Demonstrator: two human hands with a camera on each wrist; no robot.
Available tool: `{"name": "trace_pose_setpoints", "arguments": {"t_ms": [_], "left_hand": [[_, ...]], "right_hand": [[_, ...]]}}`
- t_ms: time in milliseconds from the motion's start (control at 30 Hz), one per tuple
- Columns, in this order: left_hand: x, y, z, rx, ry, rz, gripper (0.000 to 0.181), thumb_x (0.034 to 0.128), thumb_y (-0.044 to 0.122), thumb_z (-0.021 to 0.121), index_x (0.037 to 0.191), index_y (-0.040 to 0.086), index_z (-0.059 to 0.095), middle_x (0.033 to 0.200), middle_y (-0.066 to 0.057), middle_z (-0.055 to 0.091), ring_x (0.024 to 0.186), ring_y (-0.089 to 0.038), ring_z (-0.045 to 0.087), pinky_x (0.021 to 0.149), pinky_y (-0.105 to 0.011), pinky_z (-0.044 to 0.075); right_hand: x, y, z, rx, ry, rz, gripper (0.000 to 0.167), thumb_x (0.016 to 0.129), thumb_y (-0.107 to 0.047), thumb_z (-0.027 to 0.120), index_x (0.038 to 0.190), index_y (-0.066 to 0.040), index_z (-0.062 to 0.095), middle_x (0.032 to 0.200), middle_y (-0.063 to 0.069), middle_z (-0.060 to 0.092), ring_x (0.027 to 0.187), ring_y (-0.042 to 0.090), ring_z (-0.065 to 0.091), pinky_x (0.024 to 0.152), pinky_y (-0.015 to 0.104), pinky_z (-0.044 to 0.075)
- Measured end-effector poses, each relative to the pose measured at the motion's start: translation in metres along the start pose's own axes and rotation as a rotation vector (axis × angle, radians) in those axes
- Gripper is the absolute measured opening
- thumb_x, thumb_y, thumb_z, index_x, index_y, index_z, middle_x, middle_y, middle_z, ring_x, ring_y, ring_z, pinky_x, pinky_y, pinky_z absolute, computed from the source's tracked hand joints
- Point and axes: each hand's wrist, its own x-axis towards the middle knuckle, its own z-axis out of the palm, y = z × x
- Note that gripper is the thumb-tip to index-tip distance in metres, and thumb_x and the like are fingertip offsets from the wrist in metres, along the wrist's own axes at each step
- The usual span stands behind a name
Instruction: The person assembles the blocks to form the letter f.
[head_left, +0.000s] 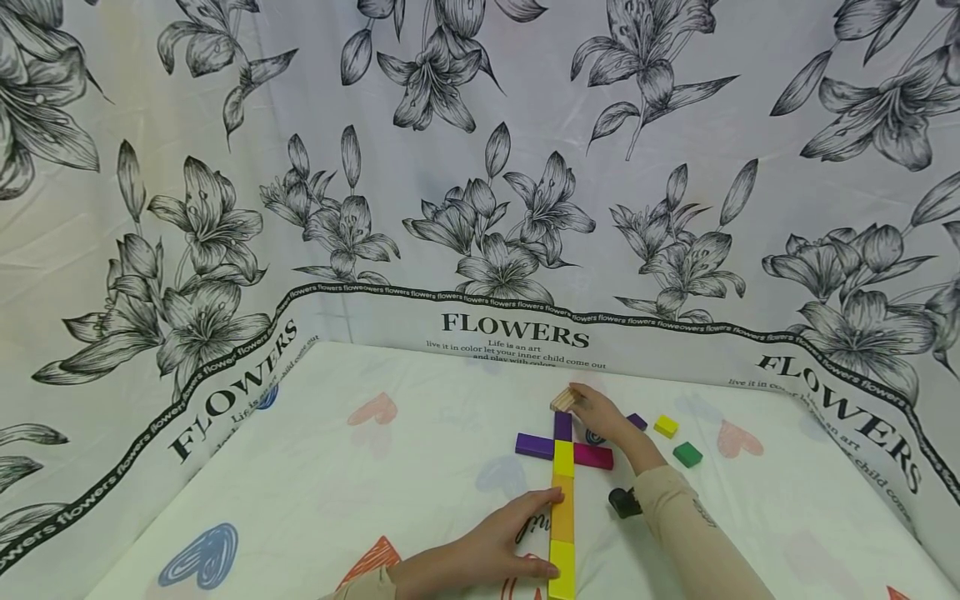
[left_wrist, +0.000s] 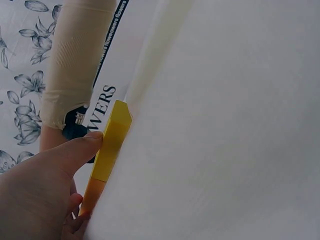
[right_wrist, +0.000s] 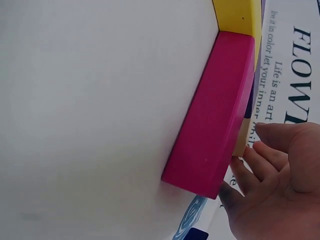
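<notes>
A straight row of blocks runs away from me in the head view: a near yellow block, an orange block, another yellow block and a purple block. At the far yellow block, a long purple block extends left and a magenta block right. My left hand rests spread along the row's left side, thumb against the near yellow block and a fingertip at the orange one. My right hand pinches a plain wooden block at the row's far end.
Right of the row lie a loose purple block, a yellow one and a green one. A black device sits at the right wrist. Behind the heart-printed cloth hangs a flowered curtain.
</notes>
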Motion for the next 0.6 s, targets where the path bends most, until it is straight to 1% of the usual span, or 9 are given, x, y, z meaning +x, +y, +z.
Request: {"name": "trace_pose_setpoints", "arguments": {"t_ms": [167,267,433,600], "left_hand": [[-0.001,0.0,0.0,0.005,0.002,0.01,0.083,0.0859,0.049,0.07,0.153,0.028,0.025,0.155,0.012,0.036,0.143,-0.006,0.035,0.119,-0.035,0.034],[-0.001,0.001,0.0,0.002,0.004,0.012,0.083,0.0859,0.048,0.07,0.153,0.028,0.026,0.155,0.012,0.036,0.143,-0.006,0.035,0.119,-0.035,0.033],[-0.001,0.001,0.001,0.002,0.006,0.009,0.084,0.0855,0.048,0.071,0.153,0.028,0.026,0.155,0.012,0.037,0.143,-0.006,0.035,0.119,-0.034,0.033],[-0.002,0.001,0.0,-0.004,0.01,0.008,0.084,0.0852,0.048,0.071,0.153,0.029,0.026,0.155,0.012,0.036,0.143,-0.006,0.034,0.12,-0.035,0.032]], "right_hand": [[-0.004,0.001,-0.001,0.016,0.002,0.014,0.051,0.101,-0.015,0.047,0.149,0.0,0.035,0.151,0.025,0.038,0.142,0.045,0.031,0.117,0.06,0.028],[-0.009,0.004,-0.002,0.021,0.01,0.026,0.052,0.102,-0.016,0.047,0.15,-0.003,0.034,0.153,0.024,0.037,0.143,0.045,0.03,0.116,0.061,0.027],[-0.017,0.009,-0.009,0.036,0.019,0.047,0.054,0.102,-0.019,0.048,0.152,-0.009,0.031,0.156,0.023,0.032,0.145,0.045,0.026,0.116,0.063,0.025],[-0.022,0.017,-0.019,0.032,0.042,0.042,0.057,0.101,-0.019,0.051,0.153,-0.009,0.03,0.157,0.022,0.03,0.145,0.045,0.024,0.117,0.063,0.023]]}}
